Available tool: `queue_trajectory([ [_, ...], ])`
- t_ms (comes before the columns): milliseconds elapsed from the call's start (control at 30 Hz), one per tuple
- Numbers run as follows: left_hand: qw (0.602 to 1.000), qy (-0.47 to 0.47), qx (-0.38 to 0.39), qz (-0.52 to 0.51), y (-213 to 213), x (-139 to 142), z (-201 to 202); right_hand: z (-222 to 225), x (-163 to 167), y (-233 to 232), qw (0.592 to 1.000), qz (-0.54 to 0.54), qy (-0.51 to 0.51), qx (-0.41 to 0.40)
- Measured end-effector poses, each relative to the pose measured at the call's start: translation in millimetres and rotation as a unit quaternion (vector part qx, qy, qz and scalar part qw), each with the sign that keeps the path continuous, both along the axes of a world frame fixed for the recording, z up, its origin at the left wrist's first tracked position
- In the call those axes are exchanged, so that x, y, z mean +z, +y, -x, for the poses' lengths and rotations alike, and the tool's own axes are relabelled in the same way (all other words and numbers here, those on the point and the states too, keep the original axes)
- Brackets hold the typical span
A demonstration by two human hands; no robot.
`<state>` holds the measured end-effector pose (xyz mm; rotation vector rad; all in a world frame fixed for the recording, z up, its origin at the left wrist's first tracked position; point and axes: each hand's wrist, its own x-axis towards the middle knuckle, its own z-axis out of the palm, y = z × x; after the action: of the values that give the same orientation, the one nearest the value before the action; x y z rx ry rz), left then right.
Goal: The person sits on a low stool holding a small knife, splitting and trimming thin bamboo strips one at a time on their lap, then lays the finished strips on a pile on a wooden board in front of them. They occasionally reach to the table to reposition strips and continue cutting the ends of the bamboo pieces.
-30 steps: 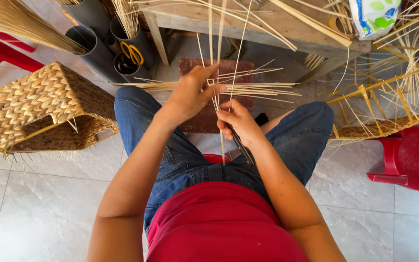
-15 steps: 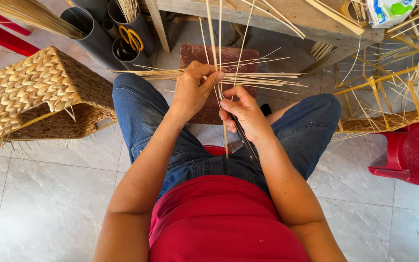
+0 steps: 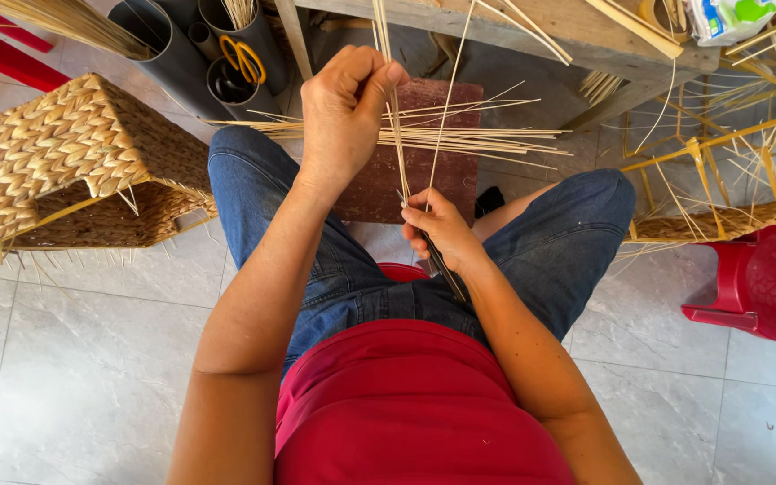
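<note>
My left hand (image 3: 345,112) is raised above my knees, thumb and fingers pinched shut on a few thin pale reed strips (image 3: 394,135) that run straight up past it toward the wooden bench (image 3: 532,36) ahead. My right hand (image 3: 440,235) sits lower and nearer my body, curled closed around the bottom of the same strips, and a dark slim tool (image 3: 446,277) pokes out below its palm toward my lap — I cannot tell from here exactly what kind of tool it is. Just beyond my left hand, a flat bundle of loose strips (image 3: 460,136) lies crosswise over my knees, above a dark red board (image 3: 406,162) on the floor between my feet. To do this well, I think the strips between my hands should be kept taut and in line, with the upper pinch firm enough that nothing slips and the lower grip close to the working point, so that the thin material does not kink or split. The strips look brittle, so I would judge small, even pulls safer than a hard tug. Off to the left of my left hand stands a woven basket (image 3: 65,162), tipped on its side, and farther out grey tubes (image 3: 181,54) hold yellow-handled scissors (image 3: 244,61). Well to the right of my right hand sits a half-woven frame (image 3: 720,180) beside a red plastic stool (image 3: 765,283).
</note>
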<state>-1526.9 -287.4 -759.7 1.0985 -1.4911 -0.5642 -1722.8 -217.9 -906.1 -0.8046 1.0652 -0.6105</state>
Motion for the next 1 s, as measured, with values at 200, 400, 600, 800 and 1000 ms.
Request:
queue_trajectory([
  [200,0.999,-0.014,0.041,-0.005,2,-7,-1,12,-39,-6,1.0,-0.023,0.019,-0.006],
  [400,0.996,0.056,0.024,0.058,0,9,-19,22,-82,12,0.996,-0.075,0.056,-0.01],
  [600,0.992,0.106,-0.052,0.055,-28,37,-61,30,-59,9,0.995,-0.009,-0.005,-0.102],
  [800,0.958,0.202,-0.118,-0.168,-23,-26,-27,26,2,-1,0.984,0.116,-0.027,-0.133],
  [1000,0.927,0.231,-0.124,-0.269,-25,-84,10,16,15,-6,0.985,0.1,-0.103,-0.092],
])
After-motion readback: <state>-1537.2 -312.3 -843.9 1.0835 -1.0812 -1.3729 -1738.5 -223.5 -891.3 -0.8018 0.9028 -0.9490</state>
